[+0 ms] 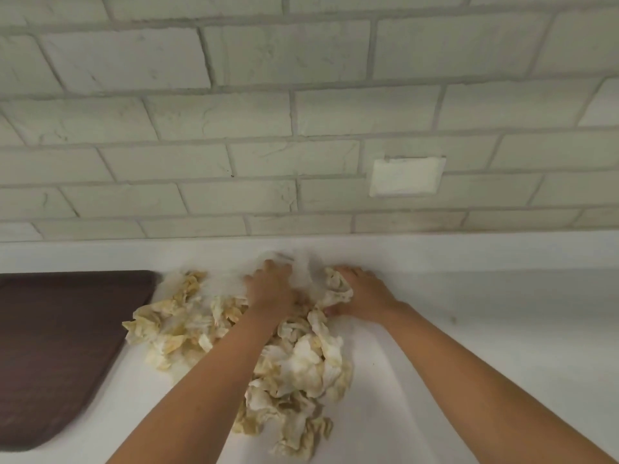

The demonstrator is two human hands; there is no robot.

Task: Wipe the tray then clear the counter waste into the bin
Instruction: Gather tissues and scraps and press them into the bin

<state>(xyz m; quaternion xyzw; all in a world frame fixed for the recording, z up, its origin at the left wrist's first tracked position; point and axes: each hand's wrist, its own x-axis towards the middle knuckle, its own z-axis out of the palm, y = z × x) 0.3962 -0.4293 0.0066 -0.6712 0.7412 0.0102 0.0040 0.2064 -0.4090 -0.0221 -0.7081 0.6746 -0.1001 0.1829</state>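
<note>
Head view looks down on a smooth white counter [502, 296] that meets a wall of pale, rough-faced bricks [234, 112] with grey joints. A flat white rectangular plate [407, 175] is set into that wall. At the left lies a dark brown rectangular tray with rounded corners [60, 346], matt and faintly grained, flat on the counter.

Just right of the tray sits a heap of crumpled white paper towels [301, 370], soft, creased and blotched with yellow-brown stains. The heap is irregular. Its long axis runs from the back of the counter toward the person, and a broad lobe spreads left almost to the tray's far corner. The far end, under the hands, is cleaner white and blurred.

Both bare hands are on that far end. The left hand [271, 289] lies palm down on top, its fingers bent down into the paper and gripping it, the tips hidden in the blur. The right hand [361, 296] cups the heap's right edge. Its fingers, slightly apart, curl over a stained wad, and its thumb closes on the wad's near side. Most of the heap lies nearer the person than the fingers, under and between the two forearms.
</note>
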